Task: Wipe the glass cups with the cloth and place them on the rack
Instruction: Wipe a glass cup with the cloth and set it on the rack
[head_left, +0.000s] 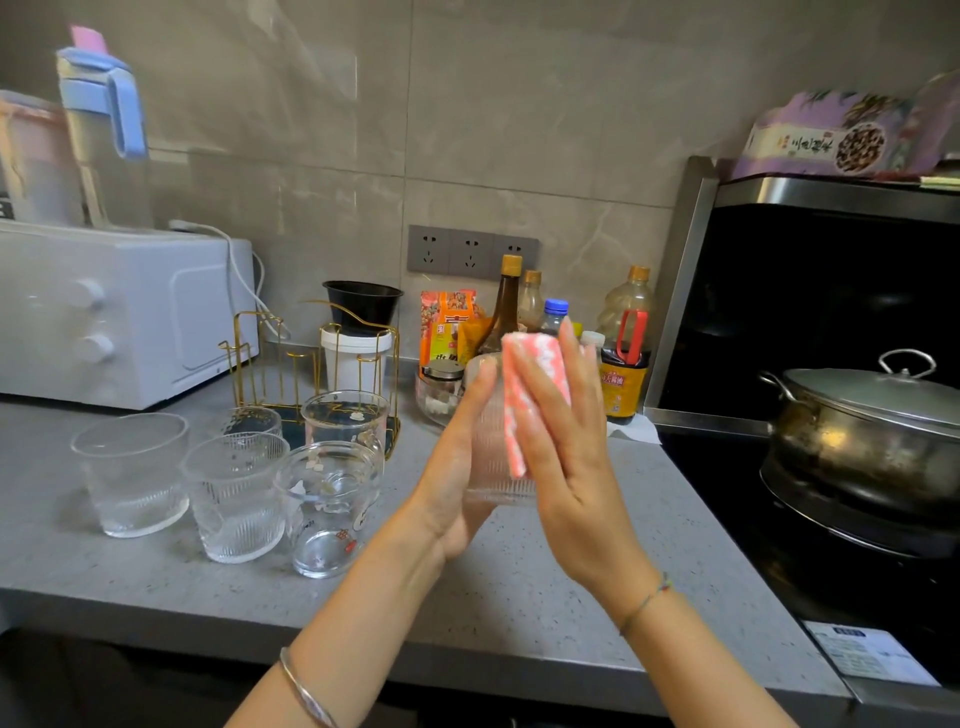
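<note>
Glass is forming the ribbed cup (491, 470), which is hanging upright in the air above the counter (519, 597), sandwiched between two flat palms. The left hand (457, 483) is pressing straight fingers against the cup's left wall. The right hand (569, 447) is pressing the cloth (530, 384) against the opposite wall, its fingers likewise straight, so neither hand is curling round anything.

The cup is looking light, rigid and breakable. Its vertical ridges are probably giving the skin some purchase, though any wetness would be making it slippery. Pressure alone is risking a drop onto the hard counter, so wrapping the fingers round the wall below the rim is seeming the safer hold. The cloth, pink flecked with white, is lying soft and limp up the cup's side and past its rim.

Five more cups (236, 493) are standing upright and close together on the speckled grey counter to the left, some ribbed, some smooth with small printed motifs. Just behind them the rack (311, 358), thin gold wire with upright prongs, is showing bare pegs; whether the rearmost cup is sitting on its base, I cannot tell.

Further out, a white oven (104, 312) is sitting at the left, bottles (506, 306) are crowding the tiled wall, and a lidded steel pot (867, 431) is resting on the dark hob.
</note>
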